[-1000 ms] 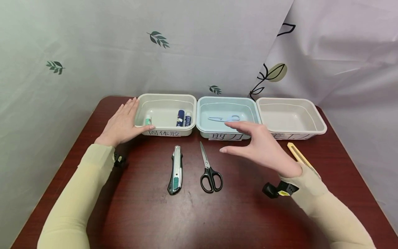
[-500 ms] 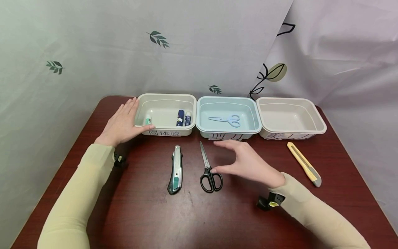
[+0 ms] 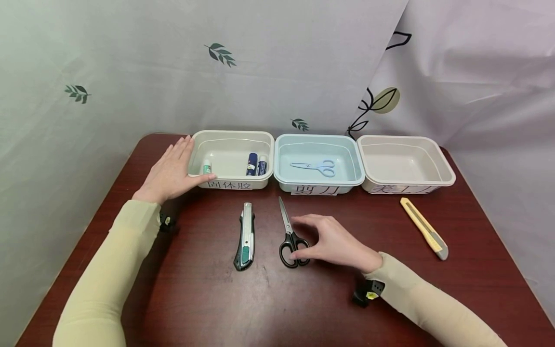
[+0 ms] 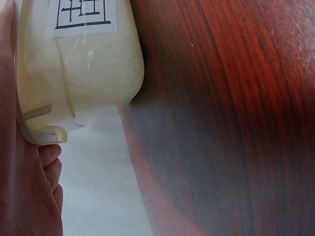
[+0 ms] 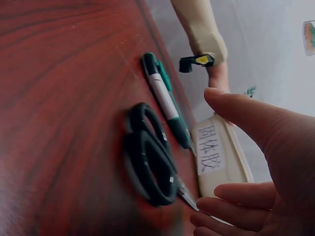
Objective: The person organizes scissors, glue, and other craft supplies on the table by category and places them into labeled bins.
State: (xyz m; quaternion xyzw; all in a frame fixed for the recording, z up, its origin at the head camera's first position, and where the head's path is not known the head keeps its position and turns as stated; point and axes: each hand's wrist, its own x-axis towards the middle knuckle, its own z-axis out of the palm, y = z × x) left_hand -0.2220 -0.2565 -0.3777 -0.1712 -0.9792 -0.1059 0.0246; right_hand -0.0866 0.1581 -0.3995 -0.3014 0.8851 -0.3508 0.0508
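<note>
Black-handled scissors (image 3: 288,231) lie on the table, blades pointing toward the bins. Over their handles hovers my right hand (image 3: 334,243), thumb and fingers spread apart with nothing between them; the right wrist view shows a gap between this hand and the scissors (image 5: 150,157). My left hand (image 3: 166,171) rests on the left end of the cream bin (image 3: 234,184), fingers straight along the rim and thumb on its front edge. Inside that bin are a green-and-white glue stick (image 3: 207,167) and two blue ones (image 3: 251,164). Left of the scissors lies a silver-and-black utility knife (image 3: 246,236).
A light-blue bin (image 3: 318,185) in the middle holds light-blue scissors (image 3: 318,167). Right of it stands a beige bin (image 3: 407,185). A yellow utility knife (image 3: 424,227) lies in front of the beige bin. Behind the bins hangs a pale curtain (image 3: 260,72).
My right hand has moved back from in front of the light-blue bin, down and left to the black scissors. The left hand has stayed on the cream bin.
</note>
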